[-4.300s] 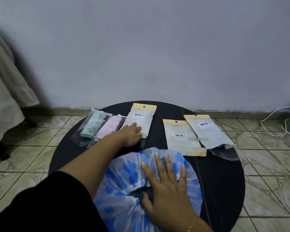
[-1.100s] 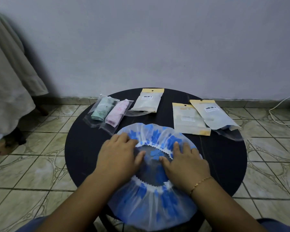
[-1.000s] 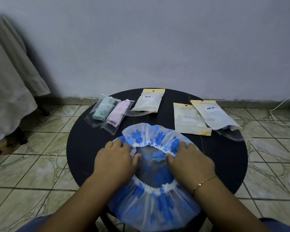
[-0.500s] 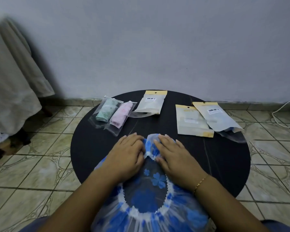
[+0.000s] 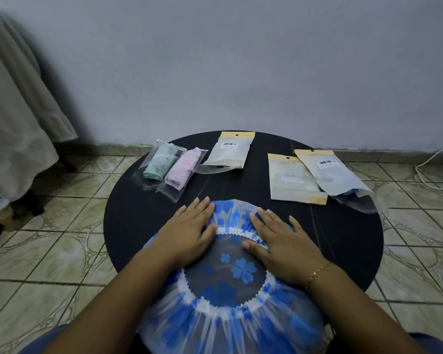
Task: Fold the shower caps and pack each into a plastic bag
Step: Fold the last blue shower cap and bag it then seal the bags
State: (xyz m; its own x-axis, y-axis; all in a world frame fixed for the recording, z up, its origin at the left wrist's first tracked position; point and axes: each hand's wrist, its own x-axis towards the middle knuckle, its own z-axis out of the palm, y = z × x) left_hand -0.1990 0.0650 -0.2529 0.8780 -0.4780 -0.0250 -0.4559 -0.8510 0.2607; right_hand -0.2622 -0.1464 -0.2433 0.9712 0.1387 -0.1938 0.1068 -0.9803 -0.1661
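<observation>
A clear shower cap with blue flowers (image 5: 230, 312) lies spread, opening up, on the near side of the round black table (image 5: 149, 221) and hangs over its near edge. My left hand (image 5: 189, 233) presses flat on the cap's far left rim. My right hand (image 5: 279, 241) presses flat on its far right rim, thumb at the elastic edge. At the far left lie two clear bags, one with a folded green cap (image 5: 161, 162), one with a folded pink cap (image 5: 184, 167). Flat yellow-topped bags lie at the back centre (image 5: 228, 152) and back right (image 5: 292, 177), (image 5: 330, 172).
A grey wall stands behind the table, with tiled floor (image 5: 49, 251) around it. A pale cloth (image 5: 13, 123) hangs at the far left. A white cable (image 5: 435, 164) lies on the floor at the right.
In the last half second both hands have slid apart from the cap's far tip, and the cap's far rim has spread wider under them. The bags have not moved.
</observation>
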